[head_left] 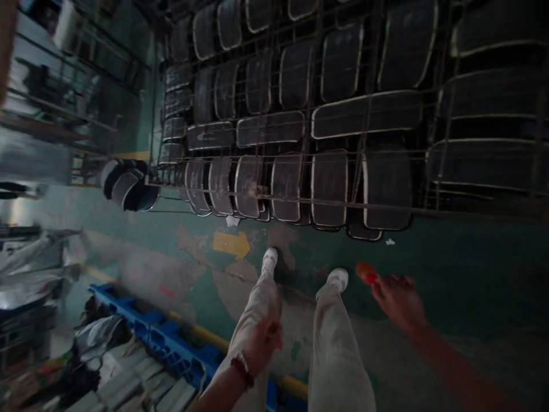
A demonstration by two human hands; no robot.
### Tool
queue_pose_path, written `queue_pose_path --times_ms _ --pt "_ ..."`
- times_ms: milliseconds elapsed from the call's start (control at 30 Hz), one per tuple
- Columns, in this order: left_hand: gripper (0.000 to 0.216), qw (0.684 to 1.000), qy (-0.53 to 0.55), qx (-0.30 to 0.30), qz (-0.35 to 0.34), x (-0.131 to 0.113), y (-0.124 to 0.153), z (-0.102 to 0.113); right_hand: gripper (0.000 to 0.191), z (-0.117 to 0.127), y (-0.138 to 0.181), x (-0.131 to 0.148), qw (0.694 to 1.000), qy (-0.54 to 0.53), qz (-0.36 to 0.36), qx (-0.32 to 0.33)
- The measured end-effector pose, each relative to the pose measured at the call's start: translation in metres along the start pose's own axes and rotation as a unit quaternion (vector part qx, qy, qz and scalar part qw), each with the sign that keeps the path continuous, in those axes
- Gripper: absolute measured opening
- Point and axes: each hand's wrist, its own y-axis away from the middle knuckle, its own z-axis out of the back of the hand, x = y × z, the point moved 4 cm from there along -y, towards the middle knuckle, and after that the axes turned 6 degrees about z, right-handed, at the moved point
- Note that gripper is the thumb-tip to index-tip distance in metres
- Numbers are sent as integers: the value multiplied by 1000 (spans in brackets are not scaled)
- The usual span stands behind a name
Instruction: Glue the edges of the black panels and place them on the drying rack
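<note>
My right hand [401, 300] reaches out on the right with curled fingers. In them is a small object with a rounded orange end [364, 270] and a bright red part; its kind is unclear. Low over my left leg hangs my left hand [262, 346], with a bracelet [242, 369] at the wrist and the fingers closed. A small red bit [278, 345] shows at its fingertips, too blurred to name. Both hands are above the floor, apart from the wire cage [334, 201] in front, which holds many dark, light-edged rounded pieces [329, 186].
Blue plastic pallets [165, 337] with stacked grey pieces [132, 372] stand at lower left. Dark rounded pieces [128, 186] lie by the cage's left corner. A yellow arrow [231, 244] marks the worn green floor [450, 269]. Racks and equipment fill the far left.
</note>
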Motion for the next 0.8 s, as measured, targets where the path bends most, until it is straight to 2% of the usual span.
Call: queue_pose_path --times_ms 67,133,200,267,300,400,500,600,633,700,800 --pt "28 999 27 12 -41 -19 -7 -5 18 49 5 51 994 -13 92 -51" --pt "55 994 47 17 -95 -35 -11 -2 14 97 3 109 977 -46 176 -116" --pt "82 985 54 15 -162 -43 -11 10 10 138 -7 169 957 -83 232 -150" --pt "95 971 60 6 -231 -42 -11 34 12 171 -23 229 940 -125 272 -164" --pt "95 963 71 -2 -259 -39 -13 50 12 184 -33 258 932 -147 287 -168" --pt "79 937 146 -25 -318 -19 -23 112 13 202 -72 335 921 -195 296 -160" --pt "65 913 234 -3 -334 11 -42 182 15 192 -123 399 920 -259 253 -151" --pt "67 907 260 31 -329 49 -71 248 62 150 -180 457 927 -316 175 -103" --pt "69 911 255 32 -324 63 -83 267 70 131 -199 475 928 -332 146 -84" --pt "72 921 231 28 -313 94 -110 300 62 89 -237 506 921 -377 74 -62" --pt "75 934 198 53 -293 146 -159 333 46 23 -287 537 884 -461 -62 -40"
